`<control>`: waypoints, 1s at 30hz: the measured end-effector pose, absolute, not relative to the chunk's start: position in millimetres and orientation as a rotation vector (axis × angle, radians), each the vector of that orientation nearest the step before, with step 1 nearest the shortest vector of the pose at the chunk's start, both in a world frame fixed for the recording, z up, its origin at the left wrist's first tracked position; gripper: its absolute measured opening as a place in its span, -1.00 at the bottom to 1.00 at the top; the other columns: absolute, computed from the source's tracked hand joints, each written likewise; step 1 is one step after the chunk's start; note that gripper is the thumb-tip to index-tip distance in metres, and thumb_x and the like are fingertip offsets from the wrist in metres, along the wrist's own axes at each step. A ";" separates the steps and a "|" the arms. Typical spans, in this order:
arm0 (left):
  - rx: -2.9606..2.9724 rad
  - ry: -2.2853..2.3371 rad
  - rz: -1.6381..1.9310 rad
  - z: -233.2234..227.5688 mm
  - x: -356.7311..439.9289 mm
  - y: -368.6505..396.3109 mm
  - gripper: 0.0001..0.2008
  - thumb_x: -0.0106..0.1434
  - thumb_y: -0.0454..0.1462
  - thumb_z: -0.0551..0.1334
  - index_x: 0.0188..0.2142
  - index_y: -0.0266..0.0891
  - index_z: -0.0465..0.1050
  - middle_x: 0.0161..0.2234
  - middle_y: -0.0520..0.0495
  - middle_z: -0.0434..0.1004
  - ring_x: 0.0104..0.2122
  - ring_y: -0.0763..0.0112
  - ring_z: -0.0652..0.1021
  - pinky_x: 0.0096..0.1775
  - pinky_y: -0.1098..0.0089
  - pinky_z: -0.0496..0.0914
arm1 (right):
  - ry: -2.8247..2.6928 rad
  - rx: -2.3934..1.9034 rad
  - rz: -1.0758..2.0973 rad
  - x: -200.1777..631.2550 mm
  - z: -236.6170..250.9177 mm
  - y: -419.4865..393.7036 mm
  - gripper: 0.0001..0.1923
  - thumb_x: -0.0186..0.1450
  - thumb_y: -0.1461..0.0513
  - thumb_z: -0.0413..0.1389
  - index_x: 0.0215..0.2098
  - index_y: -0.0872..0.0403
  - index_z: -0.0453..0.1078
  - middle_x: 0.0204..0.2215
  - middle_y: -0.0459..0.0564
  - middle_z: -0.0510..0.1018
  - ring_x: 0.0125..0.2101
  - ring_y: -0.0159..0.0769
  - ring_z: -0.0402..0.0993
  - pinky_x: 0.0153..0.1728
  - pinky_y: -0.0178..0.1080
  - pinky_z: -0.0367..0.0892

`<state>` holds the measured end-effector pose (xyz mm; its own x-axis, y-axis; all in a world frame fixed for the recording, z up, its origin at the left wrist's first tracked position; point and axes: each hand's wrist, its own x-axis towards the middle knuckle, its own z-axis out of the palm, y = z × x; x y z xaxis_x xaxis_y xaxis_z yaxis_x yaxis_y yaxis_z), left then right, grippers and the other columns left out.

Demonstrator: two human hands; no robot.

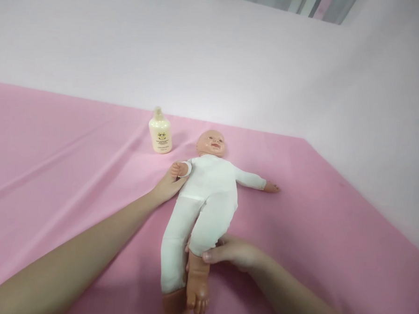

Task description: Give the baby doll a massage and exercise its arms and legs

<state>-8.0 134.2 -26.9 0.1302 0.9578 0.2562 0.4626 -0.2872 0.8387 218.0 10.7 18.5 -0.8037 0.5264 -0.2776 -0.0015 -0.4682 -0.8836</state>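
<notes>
A baby doll [211,180] in a white suit lies on its back, its bare head away from me and its feet towards me. My left hand [168,185] is at the doll's arm on the left, its thumb against the white sleeve and its other fingers mostly hidden behind the arm. Lower down, my right hand [234,252] grips the doll's leg on the right, with the thumb on top near the ankle and fingertips showing on the inner side. That leg is bent and crosses towards the other one. The doll's other arm stretches out to the right.
A cream pump bottle [161,135] with a dark printed label stands left of the doll's head. Pink cloth [89,169] with soft folds covers the surface under everything. A pale wall or panel [186,57] rises behind it and along the right.
</notes>
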 end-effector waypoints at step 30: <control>1.848 1.352 1.082 -26.4 -8.4 134.6 -0.56 0.28 -0.13 0.10 0.07 -0.32 0.27 0.05 -0.23 0.42 0.06 0.17 0.43 0.11 0.19 0.29 | -1.386 -0.809 2.331 218.1 16.1 10.7 -0.47 0.01 0.06 0.33 -0.11 0.17 0.49 -0.17 0.11 0.53 -0.07 -0.11 0.41 0.08 -0.06 0.18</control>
<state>-8.4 134.6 -26.4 0.1489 0.9536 0.2618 0.4646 -0.3012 0.8327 218.1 10.7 16.1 -0.7923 0.5260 -0.3092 0.0207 -0.4834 -0.8752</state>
